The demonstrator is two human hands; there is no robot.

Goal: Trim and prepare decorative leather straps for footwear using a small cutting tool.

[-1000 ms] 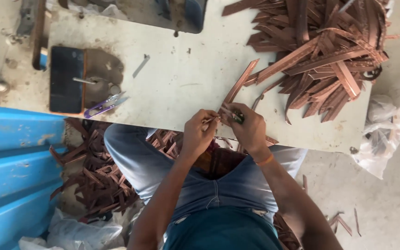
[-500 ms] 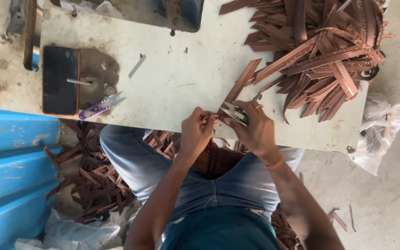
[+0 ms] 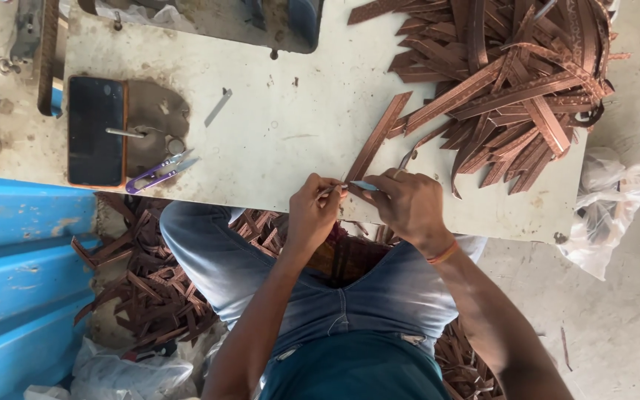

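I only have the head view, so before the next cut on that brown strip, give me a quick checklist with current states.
1. Brown strip pinched at its near end by left hand: ok.
2. Right hand grip on the small light-blue tool: ok.
3. Tool tip meeting the strip end: cannot tell, fingers hide it.
4. Strip lying flat on the table: ok.
5. Strip free of the pile of strips: cannot tell.

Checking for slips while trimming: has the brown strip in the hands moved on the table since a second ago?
Cannot tell: the strip lies at about the same slant, its top end beside the strip pile as before.
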